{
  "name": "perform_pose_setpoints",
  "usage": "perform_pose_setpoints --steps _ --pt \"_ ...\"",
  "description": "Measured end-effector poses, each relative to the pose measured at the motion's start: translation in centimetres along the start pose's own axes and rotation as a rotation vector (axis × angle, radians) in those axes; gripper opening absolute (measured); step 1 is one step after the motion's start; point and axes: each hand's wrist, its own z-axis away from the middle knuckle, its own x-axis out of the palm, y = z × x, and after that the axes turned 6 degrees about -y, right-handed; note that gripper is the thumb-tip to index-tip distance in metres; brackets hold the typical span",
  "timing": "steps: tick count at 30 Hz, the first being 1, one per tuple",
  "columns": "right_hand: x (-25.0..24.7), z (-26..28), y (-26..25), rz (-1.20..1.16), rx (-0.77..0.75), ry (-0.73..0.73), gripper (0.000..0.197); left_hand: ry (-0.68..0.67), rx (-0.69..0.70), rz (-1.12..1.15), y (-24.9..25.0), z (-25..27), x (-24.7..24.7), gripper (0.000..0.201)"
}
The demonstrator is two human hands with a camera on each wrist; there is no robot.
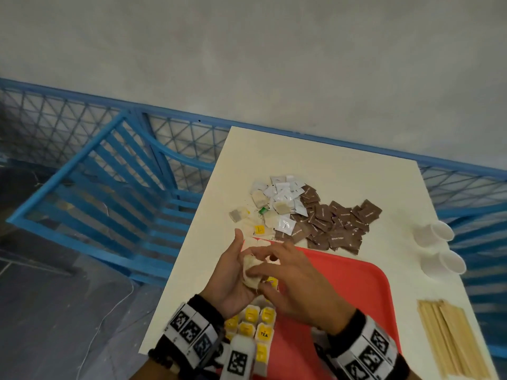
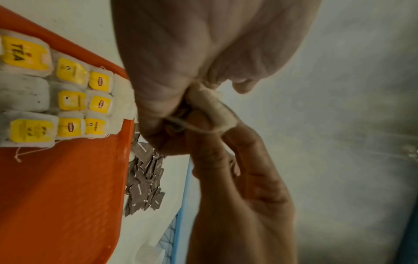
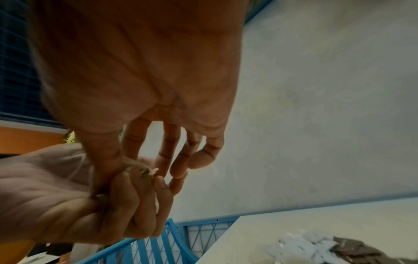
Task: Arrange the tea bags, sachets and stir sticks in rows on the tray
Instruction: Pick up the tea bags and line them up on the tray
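Above the near-left part of the red tray [image 1: 356,292], both hands hold one crumpled tea bag [image 1: 251,270]. My left hand [image 1: 241,259] cups it with curled fingers while the right hand [image 1: 270,272] pinches it between thumb and forefinger. The left wrist view shows this tea bag [image 2: 214,107] and its string caught between left hand [image 2: 194,101] and right hand [image 2: 244,169]. Tea bags with yellow tags [image 1: 256,323] lie in rows on the tray's near-left corner. Loose tea bags [image 1: 260,215], white sachets [image 1: 285,193] and brown sachets [image 1: 332,223] are heaped beyond the tray. Wooden stir sticks [image 1: 452,338] lie at the right.
Two white paper cups [image 1: 439,242] lie on their sides near the table's right edge. A blue slatted chair [image 1: 109,187] stands left of the white table [image 1: 274,154], and a blue mesh fence [image 1: 68,119] runs behind it.
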Motion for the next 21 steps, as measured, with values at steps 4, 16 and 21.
perform_pose_setpoints --steps 4,16,21 --pt "-0.3 0.8 0.8 -0.209 0.068 0.216 0.014 0.116 -0.005 -0.141 -1.2 -0.9 0.0 0.066" --pt "-2.2 1.1 0.7 -1.489 0.583 0.503 0.02 0.181 0.319 -0.637 -0.7 0.6 3.6 0.027" --pt "-1.6 1.2 0.5 -1.552 0.541 0.529 0.016 0.233 0.389 -0.805 -0.5 0.5 3.8 0.019"
